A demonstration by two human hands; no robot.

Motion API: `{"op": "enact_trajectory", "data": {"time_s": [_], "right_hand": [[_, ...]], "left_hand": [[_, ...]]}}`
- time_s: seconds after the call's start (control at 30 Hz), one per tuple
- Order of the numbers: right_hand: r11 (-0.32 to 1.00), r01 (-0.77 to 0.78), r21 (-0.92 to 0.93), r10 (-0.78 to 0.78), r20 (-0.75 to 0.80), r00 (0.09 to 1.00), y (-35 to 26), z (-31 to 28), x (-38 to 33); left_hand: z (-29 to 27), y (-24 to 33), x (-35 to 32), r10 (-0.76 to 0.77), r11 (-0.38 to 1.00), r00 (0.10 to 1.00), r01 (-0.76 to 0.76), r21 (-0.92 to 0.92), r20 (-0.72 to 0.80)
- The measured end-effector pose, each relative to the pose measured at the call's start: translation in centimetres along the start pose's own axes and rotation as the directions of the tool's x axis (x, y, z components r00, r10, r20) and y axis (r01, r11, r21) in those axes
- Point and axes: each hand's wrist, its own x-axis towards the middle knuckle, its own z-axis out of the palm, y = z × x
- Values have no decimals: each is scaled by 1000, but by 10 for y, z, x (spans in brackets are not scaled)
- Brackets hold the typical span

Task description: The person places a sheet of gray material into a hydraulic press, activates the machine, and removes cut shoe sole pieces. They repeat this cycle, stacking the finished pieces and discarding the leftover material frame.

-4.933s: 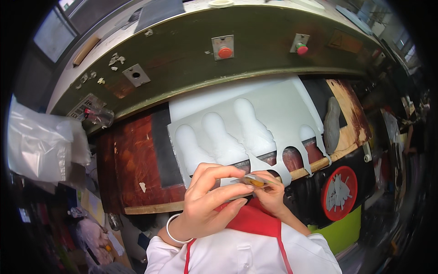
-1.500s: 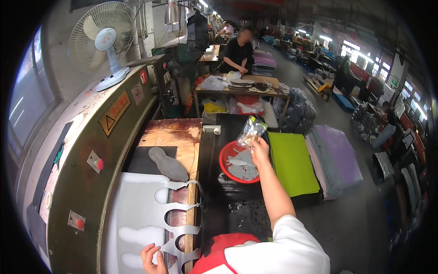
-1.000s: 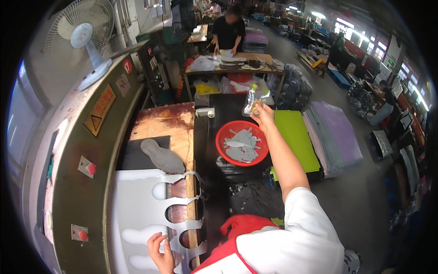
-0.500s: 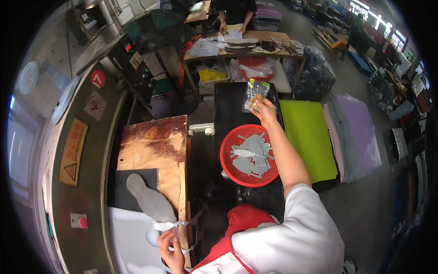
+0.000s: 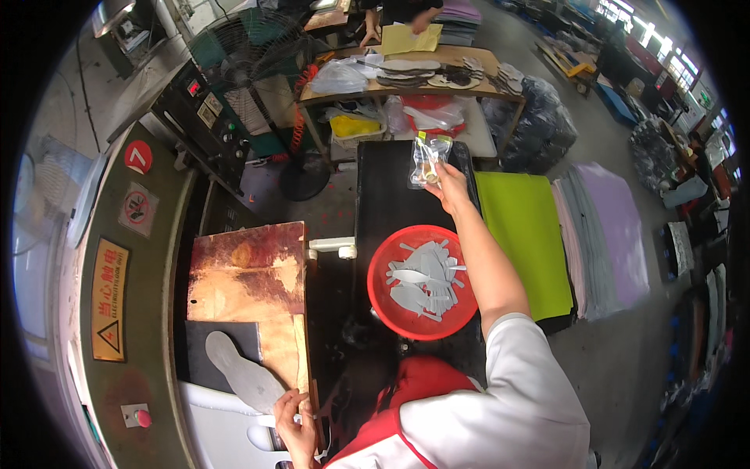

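My right hand [image 5: 451, 190] reaches out over the black bench and grips a clear plastic packet [image 5: 428, 162] with small brownish pieces inside. Its fingers are closed on the packet's lower end. Below that forearm stands a red plastic basin [image 5: 378, 301] holding grey cut scraps [image 5: 426, 285]. My left hand [image 5: 295, 431] is at the right edge of the wooden board [image 5: 246, 270], fingers curled together beside the narrow end of a grey insole-shaped piece [image 5: 244, 374]. What those fingers hold, if anything, is hidden. The grey piece lies partly on a dark square pad [image 5: 201, 341].
A green machine body [image 5: 148, 289] with a red button [image 5: 142, 418] stands at the left. Stacks of green sheets [image 5: 525, 242] and lilac sheets [image 5: 613, 234] are to the right. Behind, a person works at a table [image 5: 469, 56]; a fan [image 5: 250, 55] stands nearby.
My left hand has moved up to the grey piece's narrow end, and the pale strips at the board's edge no longer show there. The packet remains in my right hand, tilted differently.
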Motion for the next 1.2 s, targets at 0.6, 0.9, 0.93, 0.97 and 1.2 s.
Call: {"op": "enact_trajectory", "data": {"time_s": [0.6, 0.9, 0.93, 0.97, 1.2], "right_hand": [[999, -46, -18, 44, -91, 995, 11, 16, 102], [999, -33, -41, 25, -182, 983, -10, 12, 166], [999, -29, -39, 21, -183, 983, -11, 12, 171], [999, -13, -41, 6, -171, 985, -13, 12, 177], [996, -14, -84, -5, -221, 975, -20, 23, 217]], "left_hand": [[68, -11, 104, 26, 999, 999, -28, -32, -39], [114, -30, 176, 110, 980, 989, -91, 178, -103], [113, -34, 176, 166, 946, 981, -130, 298, -101], [112, -39, 175, 184, 904, 979, -135, 406, -85], [135, -75, 188, 35, 994, 960, -5, 108, -279]]}}
